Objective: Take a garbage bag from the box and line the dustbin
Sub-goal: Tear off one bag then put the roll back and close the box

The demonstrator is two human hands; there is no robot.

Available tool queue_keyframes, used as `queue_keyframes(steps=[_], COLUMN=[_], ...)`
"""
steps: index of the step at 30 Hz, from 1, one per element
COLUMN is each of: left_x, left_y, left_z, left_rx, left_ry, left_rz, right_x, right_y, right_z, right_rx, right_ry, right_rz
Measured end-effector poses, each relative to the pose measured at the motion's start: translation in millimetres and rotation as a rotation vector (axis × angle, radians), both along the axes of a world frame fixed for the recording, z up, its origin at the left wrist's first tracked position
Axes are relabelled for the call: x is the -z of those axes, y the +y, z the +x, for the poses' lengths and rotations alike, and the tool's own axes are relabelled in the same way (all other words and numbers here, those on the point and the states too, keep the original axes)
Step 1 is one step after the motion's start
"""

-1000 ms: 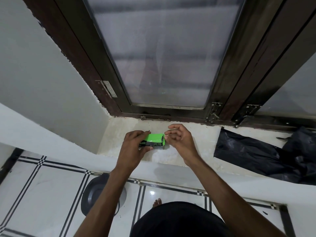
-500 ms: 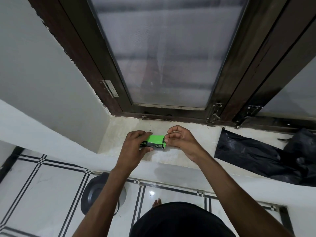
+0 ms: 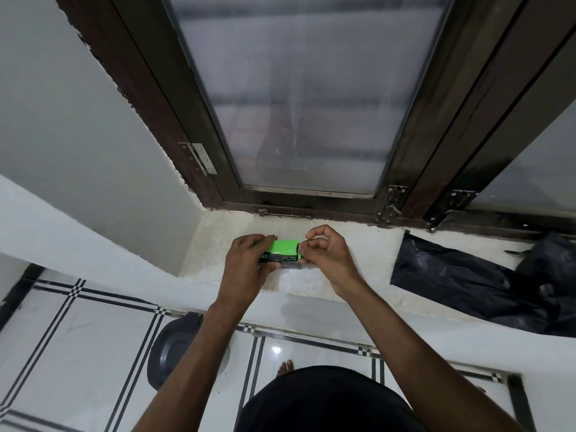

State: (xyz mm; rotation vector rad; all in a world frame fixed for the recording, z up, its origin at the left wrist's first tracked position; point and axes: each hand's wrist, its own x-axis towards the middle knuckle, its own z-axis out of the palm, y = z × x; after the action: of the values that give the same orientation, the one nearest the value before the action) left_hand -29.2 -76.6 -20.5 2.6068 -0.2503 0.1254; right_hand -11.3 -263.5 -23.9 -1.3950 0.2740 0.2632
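**Two hands working a green box on the window ledge**

Two frosted glass panes [image 3: 299, 98] in a dark brown window frame [image 3: 143, 98] are filling the upper part of the view, with a plain white wall [image 3: 62, 120] standing to the left. Below them, a pale stone ledge [image 3: 224, 238] is running along the foot of the frame and serving as the bench. Under the ledge, a white tiled floor [image 3: 93, 338] with black line borders is spreading out, glossy and catching a spot of light.

On the right of the ledge, a crumpled black garbage bag [image 3: 467, 275] is lying flat, well apart from the hands. Down on the floor, a dark grey round dustbin [image 3: 171, 347] is sitting just beside the base of the ledge wall, partly hidden behind the left forearm. A bare foot [image 3: 285, 367] is showing on the tiles, above dark clothing.

At the middle of the ledge, the left hand [image 3: 246, 263] is wrapping its grip around the left end of a small green box [image 3: 285, 252]. The right hand [image 3: 327, 254] is pinching its fingertips together at the box's right end.
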Motion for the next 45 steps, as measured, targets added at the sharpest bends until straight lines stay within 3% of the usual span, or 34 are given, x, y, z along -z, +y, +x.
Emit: queue_keyframes(steps=[5, 16, 26, 31, 38, 45], left_x=[2.1, 1.3, 2.1, -1.0, -4.3, -11.6], left_y=[-0.6, 14.9, 48.8, 52.5, 66.3, 66.3], left_z=[-0.9, 9.0, 20.2, 26.1, 38.1, 47.3], left_rx=[-0.032, 0.024, 0.057, 0.058, 0.049, 0.145], left_ry=[-0.014, -0.029, 0.032, 0.044, 0.056, 0.050], left_rz=[0.020, 0.168, 0.060, 0.043, 0.059, 0.213], right_x=[-2.5, 1.2, 2.7, -0.4, -3.4, -4.3], right_y=[5.1, 1.4, 22.7, 32.4, 55.2, 62.6], right_z=[-3.0, 2.6, 22.8, 32.5, 42.2, 36.5], right_rx=[0.048, -0.162, -0.231, -0.284, -0.254, -0.162], right_ry=[-0.024, -0.055, -0.052, -0.087, -0.086, -0.037], right_rz=[-0.021, 0.008, 0.031, -0.074, -0.175, -0.158])
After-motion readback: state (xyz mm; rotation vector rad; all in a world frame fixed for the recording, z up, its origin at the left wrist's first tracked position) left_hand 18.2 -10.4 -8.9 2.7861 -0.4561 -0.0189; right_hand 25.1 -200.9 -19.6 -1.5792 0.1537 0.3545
